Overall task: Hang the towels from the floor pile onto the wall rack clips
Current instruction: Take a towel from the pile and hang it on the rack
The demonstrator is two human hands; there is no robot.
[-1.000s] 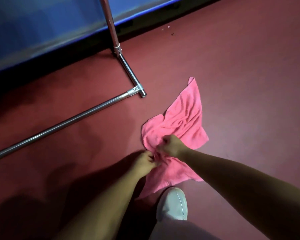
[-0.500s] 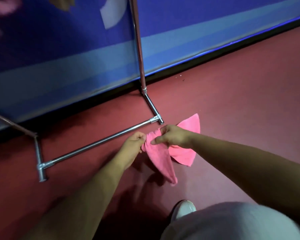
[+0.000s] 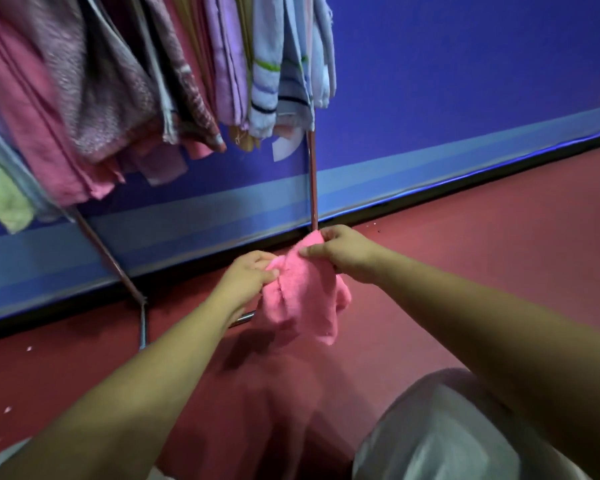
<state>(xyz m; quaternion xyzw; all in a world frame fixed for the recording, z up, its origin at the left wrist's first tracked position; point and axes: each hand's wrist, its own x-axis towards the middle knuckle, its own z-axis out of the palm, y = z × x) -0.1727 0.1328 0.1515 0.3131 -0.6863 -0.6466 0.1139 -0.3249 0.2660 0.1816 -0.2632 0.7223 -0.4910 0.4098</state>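
Note:
A small pink towel [image 3: 300,296] hangs in the air between my two hands, above the red floor. My left hand [image 3: 246,282] pinches its upper left edge. My right hand [image 3: 343,251] pinches the upper right corner, slightly higher. The towel droops down below both hands. Above and to the left, several towels [image 3: 153,81] in pink, purple, green and striped blue hang from the rack, whose clips are out of view. The rack's metal upright [image 3: 312,181] stands just behind the pink towel.
A slanted metal rack leg [image 3: 108,258] and a low post [image 3: 142,323] stand at the left near the blue wall [image 3: 465,81]. The red floor [image 3: 499,237] stretches right. My grey-clad knee [image 3: 447,431] fills the lower right.
Both hands have lifted the pink towel off the floor and raised it. My view has tilted up, bringing the hanging towels on the rack into sight.

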